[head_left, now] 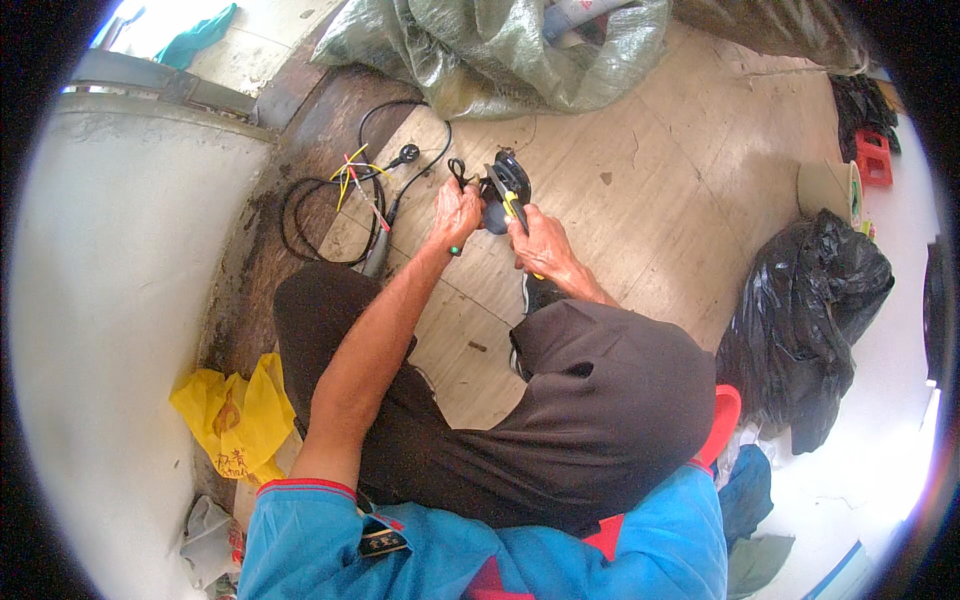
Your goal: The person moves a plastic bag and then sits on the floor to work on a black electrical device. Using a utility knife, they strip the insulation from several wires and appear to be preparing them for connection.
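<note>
A pale tiled floor point(640, 200), scuffed and specked with dirt, spreads out below the crumpled olive-green woven sack point(470, 65), whose thin, slightly shiny sheeting falls in loose folds. Left of the sack the tiles give way to a rough, dark brown strip point(245, 235), stained and uneven, along a smooth whitish panel point(110, 260). Just below the sack, over the tiles, the right hand point(547, 247) is wrapped around a slim yellow-and-black tool point(514, 207), and the left hand point(458, 212) is bunched around a dark looped piece point(457, 168); beside the tool sits a rounded black part point(514, 172), its exact form too small to make out. Below and left of the sack a glossy black cable point(285, 215) lies in loose loops, with a moulded black plug point(409, 153) and thin yellow and red wires point(350, 175) splayed across it. Well below and left of the sack is a creased yellow plastic bag point(250, 410); below and right of it, a wrinkled, shiny black plastic bag point(810, 310), a beige cylinder point(828, 190) and a hard red plastic piece point(874, 158) with openings.
</note>
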Available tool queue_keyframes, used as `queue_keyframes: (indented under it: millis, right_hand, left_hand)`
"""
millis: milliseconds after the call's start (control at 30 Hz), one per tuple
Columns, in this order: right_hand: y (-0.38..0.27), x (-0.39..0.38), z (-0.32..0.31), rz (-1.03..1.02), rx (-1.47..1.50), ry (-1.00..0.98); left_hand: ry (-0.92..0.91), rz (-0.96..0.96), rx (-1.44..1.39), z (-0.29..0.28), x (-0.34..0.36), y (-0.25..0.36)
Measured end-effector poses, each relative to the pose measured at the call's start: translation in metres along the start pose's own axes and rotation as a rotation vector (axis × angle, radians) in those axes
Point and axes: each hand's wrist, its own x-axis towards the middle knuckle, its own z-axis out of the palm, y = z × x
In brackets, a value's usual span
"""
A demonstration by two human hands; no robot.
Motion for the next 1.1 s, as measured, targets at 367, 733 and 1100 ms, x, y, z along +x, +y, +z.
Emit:
queue_keyframes:
  millis: [367, 733, 1100]
  right_hand:
    - [0.013, 0.006, 0.011, -0.046, -0.216, 0.053]
    - [0.012, -0.005, 0.005, 0.188, -0.001, -0.181]
    - [0.021, 0.000, 0.006, 0.228, 0.063, -0.313]
  left_hand:
    - [0.194, 0.237, 0.267, 0.013, -0.010, -0.011]
    - [-0.004, 0.435, 0.474, 0.021, -0.033, -0.013]
    - [-0.030, 0.391, 0.639, 0.001, -0.029, -0.007]
